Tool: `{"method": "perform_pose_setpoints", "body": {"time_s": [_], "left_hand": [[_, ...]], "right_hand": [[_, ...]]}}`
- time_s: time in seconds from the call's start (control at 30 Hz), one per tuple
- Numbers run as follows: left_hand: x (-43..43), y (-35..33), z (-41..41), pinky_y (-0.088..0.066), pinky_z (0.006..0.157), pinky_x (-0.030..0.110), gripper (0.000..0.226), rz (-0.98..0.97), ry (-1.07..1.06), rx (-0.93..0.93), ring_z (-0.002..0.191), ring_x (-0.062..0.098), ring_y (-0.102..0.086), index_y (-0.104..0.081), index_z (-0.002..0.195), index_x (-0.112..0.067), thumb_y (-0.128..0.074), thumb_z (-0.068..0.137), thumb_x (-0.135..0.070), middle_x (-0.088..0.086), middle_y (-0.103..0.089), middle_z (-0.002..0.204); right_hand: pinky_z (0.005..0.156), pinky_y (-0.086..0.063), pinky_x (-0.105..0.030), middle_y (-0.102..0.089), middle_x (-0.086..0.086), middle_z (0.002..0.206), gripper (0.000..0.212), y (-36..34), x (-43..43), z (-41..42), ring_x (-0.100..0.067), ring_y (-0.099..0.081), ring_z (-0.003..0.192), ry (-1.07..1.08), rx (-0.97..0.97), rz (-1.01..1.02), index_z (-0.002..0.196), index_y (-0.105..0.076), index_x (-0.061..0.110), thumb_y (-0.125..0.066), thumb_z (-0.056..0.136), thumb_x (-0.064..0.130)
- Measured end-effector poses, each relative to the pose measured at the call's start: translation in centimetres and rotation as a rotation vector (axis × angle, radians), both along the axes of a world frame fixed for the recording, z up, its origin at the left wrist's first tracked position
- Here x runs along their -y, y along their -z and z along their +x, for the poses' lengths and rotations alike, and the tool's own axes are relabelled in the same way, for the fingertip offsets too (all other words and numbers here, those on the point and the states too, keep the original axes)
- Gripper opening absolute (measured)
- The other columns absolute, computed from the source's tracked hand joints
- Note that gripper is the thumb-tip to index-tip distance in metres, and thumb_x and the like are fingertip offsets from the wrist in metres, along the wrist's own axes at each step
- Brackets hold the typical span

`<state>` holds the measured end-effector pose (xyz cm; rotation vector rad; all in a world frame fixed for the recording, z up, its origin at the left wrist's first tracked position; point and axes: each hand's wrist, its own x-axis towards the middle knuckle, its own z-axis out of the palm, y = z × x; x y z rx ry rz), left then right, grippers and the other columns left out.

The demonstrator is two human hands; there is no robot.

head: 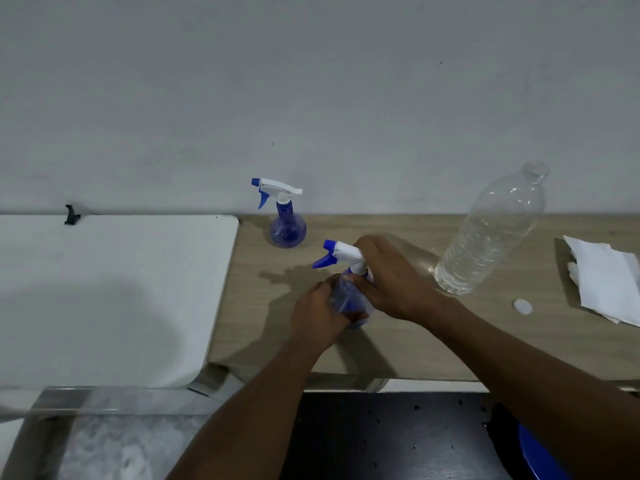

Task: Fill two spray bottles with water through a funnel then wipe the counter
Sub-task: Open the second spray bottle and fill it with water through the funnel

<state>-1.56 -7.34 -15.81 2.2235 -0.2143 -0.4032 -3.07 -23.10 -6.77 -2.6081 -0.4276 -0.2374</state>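
Two hands work the near spray bottle [349, 299] at the counter's [398, 344] middle: left hand [317, 315] wraps its body, right hand [388, 275] grips the trigger head's collar, likely screwing. Wiping the puddle [277, 273] seems next.

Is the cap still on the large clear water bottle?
No: the water bottle stands open-necked, its white cap lying on the counter beside it.

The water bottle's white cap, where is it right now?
The white cap lies loose on the wooden counter, right of the hands, between the open water bottle and the paper towel.
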Motion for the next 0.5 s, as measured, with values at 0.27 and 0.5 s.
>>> {"method": "perform_pose_setpoints", "body": {"time_s": [0.27, 0.5], "left_hand": [[-0.29, -0.69, -0.23, -0.048, 0.1, 0.039, 0.067, 0.033, 0.024, 0.011, 0.113, 0.021, -0.061, -0.055, 0.133, -0.019, -0.083, 0.077, -0.04, 0.004, -0.066, 0.122], [-0.4, -0.84, -0.24, -0.049, 0.099, 0.038, 0.075, 0.015, -0.007, 0.017, 0.111, 0.016, -0.062, -0.055, 0.133, -0.025, -0.085, 0.068, -0.05, -0.003, -0.067, 0.121]], "right_hand": [[0.082, -0.045, -0.044, -0.06, -0.003, 0.098, 0.043, -0.76, 0.21, -0.15, -0.021, -0.049, 0.084, 0.025, -0.01, -0.216, 0.113, -0.052, 0.015, -0.066, 0.089, 0.047], [0.081, -0.042, -0.039, -0.062, 0.001, 0.105, 0.053, -0.7, 0.55, 0.48, -0.022, -0.054, 0.091, 0.0, 0.009, -0.309, 0.122, -0.052, 0.019, -0.061, 0.086, 0.057]]}}
